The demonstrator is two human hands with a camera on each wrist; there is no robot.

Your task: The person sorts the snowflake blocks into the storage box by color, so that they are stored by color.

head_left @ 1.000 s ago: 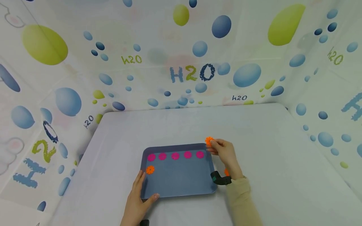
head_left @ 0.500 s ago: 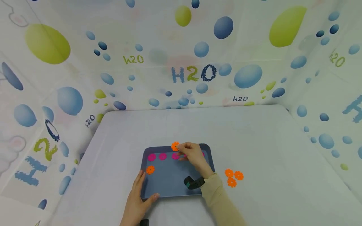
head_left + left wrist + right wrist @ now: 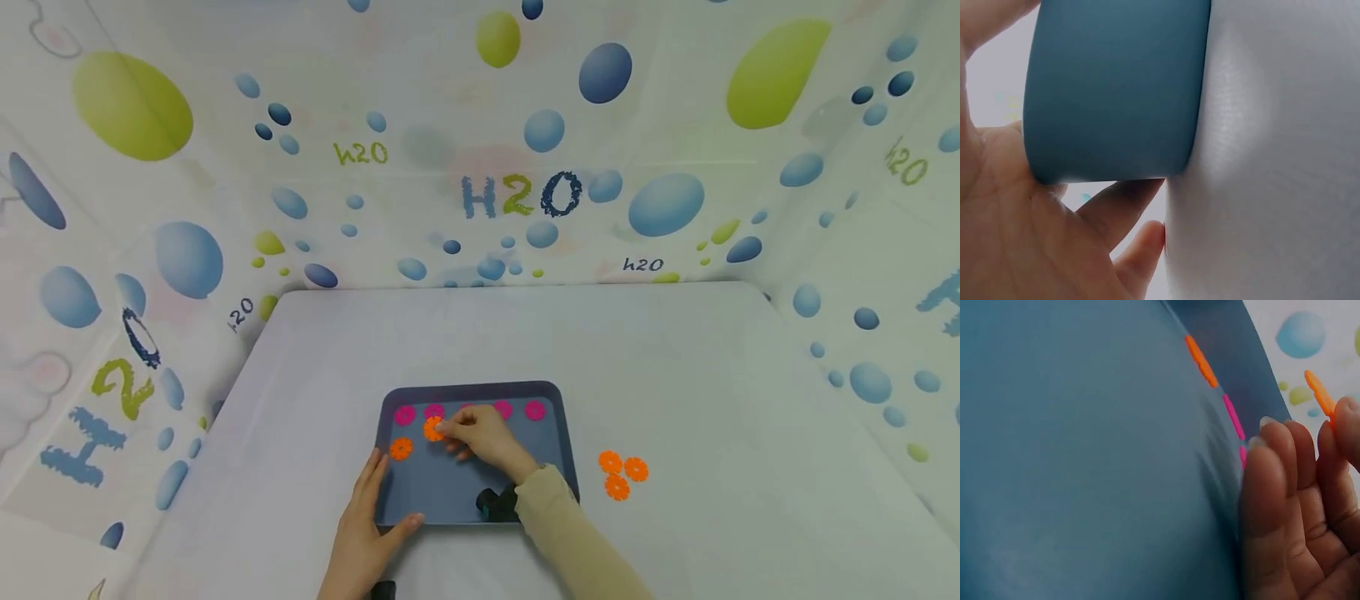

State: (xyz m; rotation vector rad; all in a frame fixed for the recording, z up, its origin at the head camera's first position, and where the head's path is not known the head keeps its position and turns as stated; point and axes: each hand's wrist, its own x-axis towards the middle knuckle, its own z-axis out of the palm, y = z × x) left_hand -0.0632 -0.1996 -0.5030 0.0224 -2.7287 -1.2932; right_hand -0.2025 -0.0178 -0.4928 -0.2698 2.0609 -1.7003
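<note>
My right hand (image 3: 483, 435) pinches an orange notched plastic disc (image 3: 432, 429) between thumb and fingertips, over the blue-grey tray (image 3: 480, 500). The right wrist view shows this orange disc (image 3: 1319, 394) edge-on, raised above the tray floor. Along the tray's far side lies a row of several pink discs (image 3: 405, 415), partly hidden by the hand. Another orange disc (image 3: 401, 448) lies at the left, in front of the first pink one. My left hand (image 3: 363, 533) holds the tray's near left corner, fingers along the side and thumb at the front rim; the left wrist view shows that tray corner (image 3: 1116, 94) against the palm.
Three loose orange discs (image 3: 617, 487) lie on the white table (image 3: 712, 400) to the right of the tray. Behind and at both sides hangs a white sheet (image 3: 420, 75) printed with blue and green drops.
My right hand has carried the orange disc leftward from the tray's far right corner, then lower over the tray's left part. The three loose discs came into full view. The left hand stays put.
</note>
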